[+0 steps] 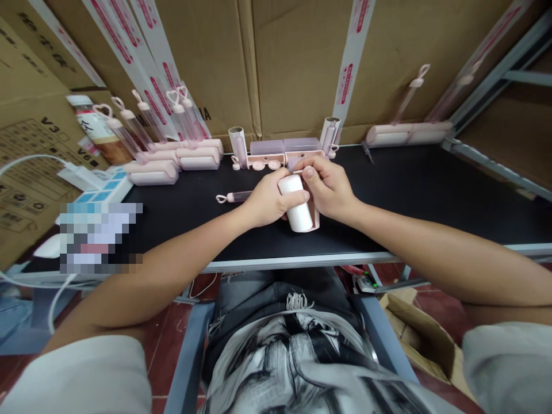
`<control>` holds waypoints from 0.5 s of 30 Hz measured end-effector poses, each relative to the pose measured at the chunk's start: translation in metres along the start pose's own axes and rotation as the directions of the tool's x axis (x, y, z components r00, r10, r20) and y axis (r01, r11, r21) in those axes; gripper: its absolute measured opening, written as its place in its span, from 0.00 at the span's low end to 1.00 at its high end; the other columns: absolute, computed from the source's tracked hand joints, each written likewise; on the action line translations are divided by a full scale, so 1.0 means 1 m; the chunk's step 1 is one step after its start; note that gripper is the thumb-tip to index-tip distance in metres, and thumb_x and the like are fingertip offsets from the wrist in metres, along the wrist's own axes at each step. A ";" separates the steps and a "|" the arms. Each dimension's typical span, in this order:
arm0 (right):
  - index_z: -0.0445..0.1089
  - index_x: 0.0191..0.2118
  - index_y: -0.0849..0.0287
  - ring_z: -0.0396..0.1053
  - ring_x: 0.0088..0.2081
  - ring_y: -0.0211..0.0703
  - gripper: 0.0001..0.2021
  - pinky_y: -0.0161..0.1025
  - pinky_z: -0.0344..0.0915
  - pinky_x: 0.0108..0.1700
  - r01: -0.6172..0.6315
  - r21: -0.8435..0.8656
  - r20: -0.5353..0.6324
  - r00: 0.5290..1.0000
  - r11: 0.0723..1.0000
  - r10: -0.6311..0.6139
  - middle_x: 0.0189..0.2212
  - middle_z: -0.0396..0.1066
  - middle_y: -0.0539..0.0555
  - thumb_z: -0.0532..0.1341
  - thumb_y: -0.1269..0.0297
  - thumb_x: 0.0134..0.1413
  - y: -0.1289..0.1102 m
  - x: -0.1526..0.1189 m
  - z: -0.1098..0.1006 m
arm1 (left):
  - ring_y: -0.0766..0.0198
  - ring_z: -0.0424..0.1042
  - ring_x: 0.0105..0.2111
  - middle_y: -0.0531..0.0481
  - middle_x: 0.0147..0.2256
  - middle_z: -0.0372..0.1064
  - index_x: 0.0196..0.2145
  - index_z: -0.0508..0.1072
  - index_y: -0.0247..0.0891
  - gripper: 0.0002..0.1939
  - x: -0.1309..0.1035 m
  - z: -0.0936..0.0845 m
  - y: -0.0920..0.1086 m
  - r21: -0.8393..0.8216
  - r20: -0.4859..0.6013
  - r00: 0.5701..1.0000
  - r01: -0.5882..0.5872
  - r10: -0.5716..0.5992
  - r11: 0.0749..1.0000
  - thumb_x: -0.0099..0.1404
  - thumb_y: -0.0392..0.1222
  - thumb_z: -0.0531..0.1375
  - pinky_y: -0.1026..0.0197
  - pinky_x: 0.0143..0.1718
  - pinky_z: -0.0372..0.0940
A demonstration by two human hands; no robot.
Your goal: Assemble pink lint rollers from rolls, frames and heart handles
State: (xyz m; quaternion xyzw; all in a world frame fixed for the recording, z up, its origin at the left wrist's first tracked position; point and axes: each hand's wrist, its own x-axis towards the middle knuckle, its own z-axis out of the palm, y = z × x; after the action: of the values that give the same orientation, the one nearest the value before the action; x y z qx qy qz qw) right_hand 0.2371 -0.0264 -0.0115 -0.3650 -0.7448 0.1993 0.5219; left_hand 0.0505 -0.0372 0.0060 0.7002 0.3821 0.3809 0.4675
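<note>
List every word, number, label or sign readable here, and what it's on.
"V3": left cardboard box
"V6": same box
"IA": back cardboard; the word's other letters are hidden or unclear
Left box's small print, symbols and large upper writing: too blurred
Tape, lettering on red: too small
Bottle, label: too unclear
Held white cylinder: no text visible

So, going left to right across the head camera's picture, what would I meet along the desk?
Drink bottle, cluster of pink cylinders, upright open tube, left hand, white cylinder in its grip, right hand, pair of pink-and-white cylinders, grey metal frame.
</note>
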 end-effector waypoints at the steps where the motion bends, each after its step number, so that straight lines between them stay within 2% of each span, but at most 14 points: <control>1: 0.76 0.42 0.54 0.75 0.42 0.51 0.34 0.47 0.70 0.48 0.002 0.005 -0.004 1.000 1.000 -0.002 0.41 0.80 0.57 0.54 0.25 0.67 0.000 0.000 0.000 | 0.63 0.74 0.27 0.53 0.32 0.71 0.40 0.68 0.38 0.21 0.000 0.001 0.001 -0.006 0.005 1.000 0.009 -0.008 1.000 0.58 0.47 0.74 0.64 0.22 0.68; 6: 0.75 0.42 0.54 0.74 0.39 0.48 0.33 0.45 0.70 0.44 0.002 0.012 -0.021 1.000 1.000 -0.002 0.38 0.78 0.56 0.55 0.26 0.68 0.000 0.003 -0.001 | 0.62 0.75 0.26 0.51 0.34 0.72 0.41 0.67 0.39 0.21 0.001 0.003 0.007 0.017 0.020 0.999 0.025 -0.025 1.000 0.59 0.47 0.73 0.64 0.18 0.68; 12: 0.75 0.40 0.54 0.72 0.35 0.43 0.28 0.41 0.69 0.39 0.160 0.071 -0.083 0.984 0.985 -0.154 0.34 0.77 0.53 0.57 0.32 0.72 -0.001 0.003 0.000 | 0.63 0.74 0.27 0.50 0.35 0.72 0.41 0.67 0.39 0.20 -0.002 0.004 0.013 0.022 0.025 0.999 0.027 -0.028 0.999 0.58 0.45 0.71 0.65 0.19 0.67; 15: 0.75 0.40 0.55 0.73 0.35 0.43 0.26 0.41 0.69 0.39 0.172 0.079 -0.096 0.982 0.982 -0.164 0.35 0.78 0.53 0.58 0.35 0.73 -0.005 0.001 0.002 | 0.62 0.75 0.28 0.50 0.36 0.72 0.42 0.67 0.38 0.22 -0.002 0.004 0.013 -0.013 0.047 0.999 0.012 -0.012 1.000 0.56 0.46 0.71 0.64 0.20 0.67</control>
State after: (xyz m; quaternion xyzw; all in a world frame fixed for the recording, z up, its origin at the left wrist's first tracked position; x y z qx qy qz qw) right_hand 0.2331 -0.0291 -0.0081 -0.2863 -0.7395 0.1702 0.5849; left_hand 0.0553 -0.0440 0.0166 0.7036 0.3727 0.3640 0.4833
